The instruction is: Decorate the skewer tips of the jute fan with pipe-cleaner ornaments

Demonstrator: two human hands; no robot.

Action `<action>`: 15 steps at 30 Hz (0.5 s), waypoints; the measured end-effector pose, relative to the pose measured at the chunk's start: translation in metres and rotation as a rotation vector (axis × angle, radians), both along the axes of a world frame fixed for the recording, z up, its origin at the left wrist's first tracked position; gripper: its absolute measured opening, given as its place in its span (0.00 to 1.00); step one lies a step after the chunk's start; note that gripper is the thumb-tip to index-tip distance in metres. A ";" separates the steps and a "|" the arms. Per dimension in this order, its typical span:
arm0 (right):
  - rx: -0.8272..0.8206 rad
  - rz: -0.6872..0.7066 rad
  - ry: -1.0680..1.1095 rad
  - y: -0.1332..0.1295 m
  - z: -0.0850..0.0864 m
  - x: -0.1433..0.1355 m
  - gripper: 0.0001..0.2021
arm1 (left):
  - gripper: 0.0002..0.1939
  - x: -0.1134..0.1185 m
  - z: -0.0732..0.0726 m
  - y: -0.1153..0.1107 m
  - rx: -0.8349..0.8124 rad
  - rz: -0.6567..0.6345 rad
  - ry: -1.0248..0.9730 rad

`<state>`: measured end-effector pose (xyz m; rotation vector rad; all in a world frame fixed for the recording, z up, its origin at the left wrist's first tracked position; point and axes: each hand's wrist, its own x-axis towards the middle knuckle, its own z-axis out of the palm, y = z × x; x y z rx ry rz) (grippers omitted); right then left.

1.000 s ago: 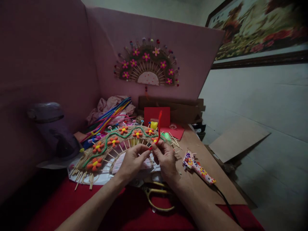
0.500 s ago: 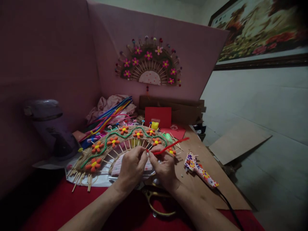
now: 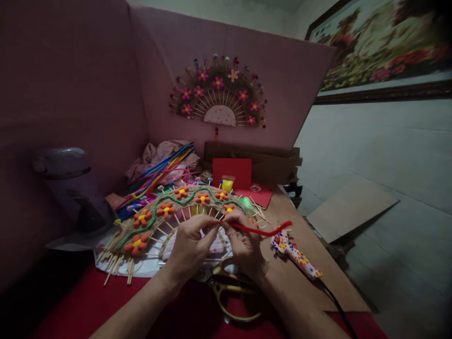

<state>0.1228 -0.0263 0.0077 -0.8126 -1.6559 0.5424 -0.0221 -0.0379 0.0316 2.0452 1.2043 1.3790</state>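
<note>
Pink panel (image 3: 268,80) stands behind tabletop's rear edge, w/ a pink-flowered fan (image 3: 219,114) mounted on it. Tabletop (image 3: 106,292) shows red cloth along front edge. Brown cardboard sheet (image 3: 275,212) covers much of its R side.

Orange-flowered fan (image 3: 189,197) lies L of ctr, straight side twd front edge, wavy green line along its arc, stick ends poking out at its L corner. Both hands come in front of it & hide part of its R half; can't tell if either touches it.

Forearms enter from front edge, angled inward, so hands nearly meet about mid-tabletop. L hand (image 3: 193,242): back up, thumb + index tips pinched tight. R hand (image 3: 246,245): roughly mirrors it, thumb + index pinched too, other fingers curled.

Scissors (image 3: 219,301) sit just below R hand, nr front edge, gold handles showing, blades mostly hidden. Flower-patterned glue gun (image 3: 296,254) on cardboard, R of R hand, black cord (image 3: 335,303) running twd front R corner.

Red fuzzy strip (image 3: 259,231): held in both pinches, short bit btwn them; rest sticks out past R hand twd R edge, tip curving up, seen just above glue gun's upper end. Actual gap unclear.
</note>
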 end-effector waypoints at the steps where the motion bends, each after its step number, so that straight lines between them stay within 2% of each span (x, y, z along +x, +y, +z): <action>1: 0.010 -0.001 -0.016 0.001 0.001 0.001 0.03 | 0.08 -0.001 0.000 0.001 0.049 0.010 0.074; 5: 0.054 -0.036 -0.087 0.002 0.003 0.003 0.03 | 0.10 -0.001 -0.003 0.002 0.220 0.076 0.341; 9: 0.081 -0.052 -0.126 0.003 0.003 0.002 0.04 | 0.11 0.001 -0.006 0.002 0.276 0.108 0.480; 12: 0.070 -0.036 -0.112 0.001 0.002 0.002 0.03 | 0.10 0.002 -0.005 0.000 0.224 0.092 0.371; 15: 0.083 0.014 -0.048 -0.001 0.001 0.000 0.02 | 0.09 0.004 -0.001 -0.003 0.009 0.037 0.025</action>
